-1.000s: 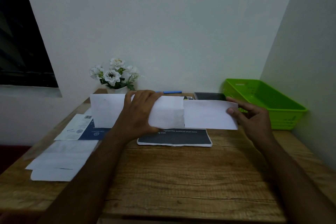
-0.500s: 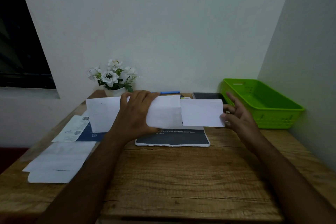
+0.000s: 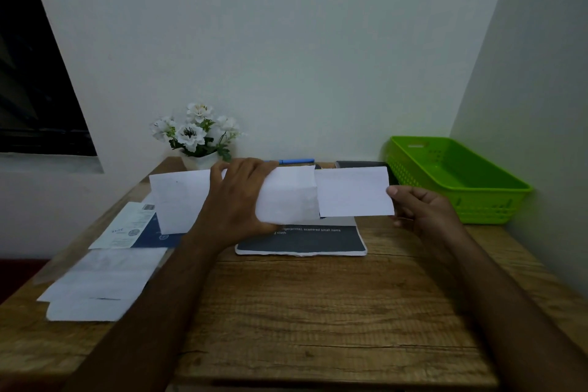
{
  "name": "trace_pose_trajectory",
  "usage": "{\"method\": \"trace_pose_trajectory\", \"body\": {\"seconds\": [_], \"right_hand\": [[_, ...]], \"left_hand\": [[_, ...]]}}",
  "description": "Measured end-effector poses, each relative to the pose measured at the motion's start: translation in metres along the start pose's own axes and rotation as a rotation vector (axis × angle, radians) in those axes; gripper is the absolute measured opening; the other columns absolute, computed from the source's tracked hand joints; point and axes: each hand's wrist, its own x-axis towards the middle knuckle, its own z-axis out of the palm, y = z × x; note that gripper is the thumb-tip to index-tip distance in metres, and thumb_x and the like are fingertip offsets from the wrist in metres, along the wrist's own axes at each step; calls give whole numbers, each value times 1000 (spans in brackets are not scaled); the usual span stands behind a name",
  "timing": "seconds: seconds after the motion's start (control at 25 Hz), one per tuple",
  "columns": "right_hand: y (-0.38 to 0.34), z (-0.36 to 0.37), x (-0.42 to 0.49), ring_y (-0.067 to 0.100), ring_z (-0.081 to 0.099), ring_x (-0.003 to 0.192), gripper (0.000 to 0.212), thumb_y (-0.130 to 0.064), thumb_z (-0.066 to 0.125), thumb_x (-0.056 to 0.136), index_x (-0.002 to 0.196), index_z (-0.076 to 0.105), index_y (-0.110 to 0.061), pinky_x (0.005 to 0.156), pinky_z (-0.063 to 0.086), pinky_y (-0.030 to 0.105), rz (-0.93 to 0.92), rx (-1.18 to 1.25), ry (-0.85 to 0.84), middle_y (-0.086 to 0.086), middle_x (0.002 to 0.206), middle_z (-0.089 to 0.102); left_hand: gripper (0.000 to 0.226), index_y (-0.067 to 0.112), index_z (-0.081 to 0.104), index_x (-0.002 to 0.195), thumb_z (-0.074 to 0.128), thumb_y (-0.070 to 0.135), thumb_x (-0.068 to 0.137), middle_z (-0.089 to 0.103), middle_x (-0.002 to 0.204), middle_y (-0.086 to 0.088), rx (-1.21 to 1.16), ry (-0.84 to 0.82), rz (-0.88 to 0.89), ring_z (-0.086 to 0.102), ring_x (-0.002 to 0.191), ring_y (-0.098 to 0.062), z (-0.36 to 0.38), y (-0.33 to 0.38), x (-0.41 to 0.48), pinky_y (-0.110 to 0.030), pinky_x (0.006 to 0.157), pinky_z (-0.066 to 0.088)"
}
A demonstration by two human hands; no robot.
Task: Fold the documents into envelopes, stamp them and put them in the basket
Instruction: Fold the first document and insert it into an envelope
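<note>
While L hand (image 3: 236,204) curls round envelope (image 3: 288,197), R hand (image 3: 421,208) pinches document (image 3: 353,192) edge; doc's inner end hidden

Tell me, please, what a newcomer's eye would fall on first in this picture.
First, the two hands above the wooden table: the left hand grips a white envelope, and the right hand pinches the folded sheet at its right end. Next, the bright green basket at the table's far right corner, and the white flowers against the wall at far left.

White paper (image 3: 353,192), lime-green perforated basket (image 3: 458,178), brown woodgrain surface (image 3: 318,312), white flowers (image 3: 194,130), blue pen (image 3: 296,161).
</note>
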Motion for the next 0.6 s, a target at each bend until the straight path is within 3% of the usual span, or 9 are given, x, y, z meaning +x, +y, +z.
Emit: {"method": "trace_pose_trajectory", "body": {"seconds": [0.08,0.24,0.44,0.6], "right_hand": [[-2,2,-2,4,59,53,10,-22,73,80,85,73,-14,47,49,19,-31,11,14,-5,58,65],[-3,8,-6,5,58,51,24,-29,77,69,87,73,-13,45,45,18,-86,-21,-3,-5,62,68],[3,16,-9,6,59,51,18,-28,79,70,83,76,-15,45,45,18,-123,-110,-24,2,73,75],[9,25,-11,9,56,46,5,-20,79,76,80,77,-17,43,42,19,-165,-165,-68,2,68,73]], "left_hand": [[93,16,45,133,68,61,55,53,125,-6,5,-10,21,44,116,-23,2,4,1,-45,97,26],[95,15,43,134,65,67,57,51,128,-6,-21,-30,47,44,119,-23,6,13,2,-48,99,27],[96,15,42,136,65,67,58,48,131,-5,-30,-44,71,42,121,-22,9,26,1,-48,102,26],[98,17,38,138,62,69,59,46,134,-4,-9,-85,79,38,123,-20,8,35,2,-49,104,25]]}}
